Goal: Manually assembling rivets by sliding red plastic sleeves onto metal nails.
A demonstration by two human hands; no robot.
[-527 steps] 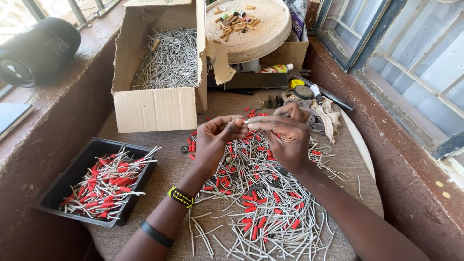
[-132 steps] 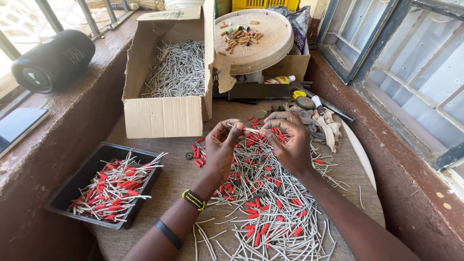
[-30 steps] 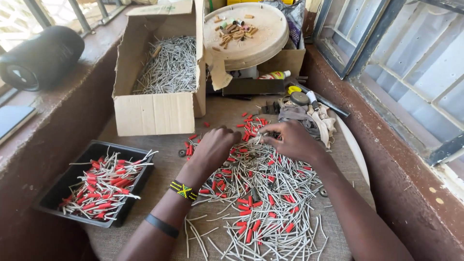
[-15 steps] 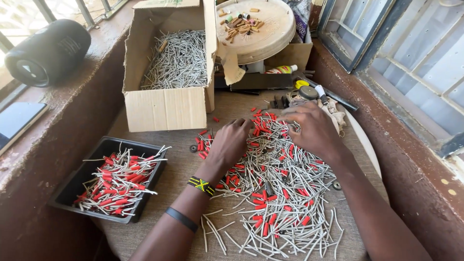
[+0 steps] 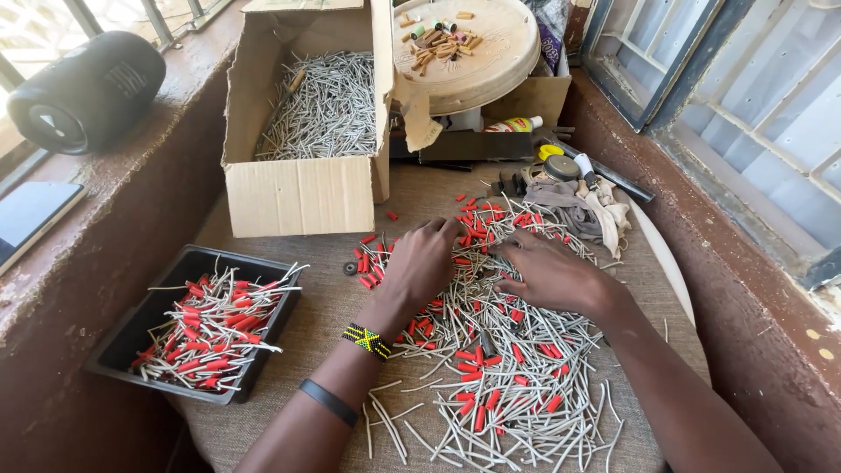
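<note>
Our left hand (image 5: pixel 420 267) and right hand (image 5: pixel 547 271) rest loosely spread, gripping nothing, on thin stiff grey metal pins with red sleeves (image 5: pixel 491 359); light, springy, probably best pinched mid-shaft.

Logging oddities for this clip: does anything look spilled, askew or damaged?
A few red caps lie loose beside the main pile, near the left hand. The cardboard box has a torn, curled flap. Rods overhang the black tray.

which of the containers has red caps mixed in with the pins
The black tray at lower left: its grey pins carry red caps. The cardboard box behind it holds only bare grey pins, with no red among them.
</note>
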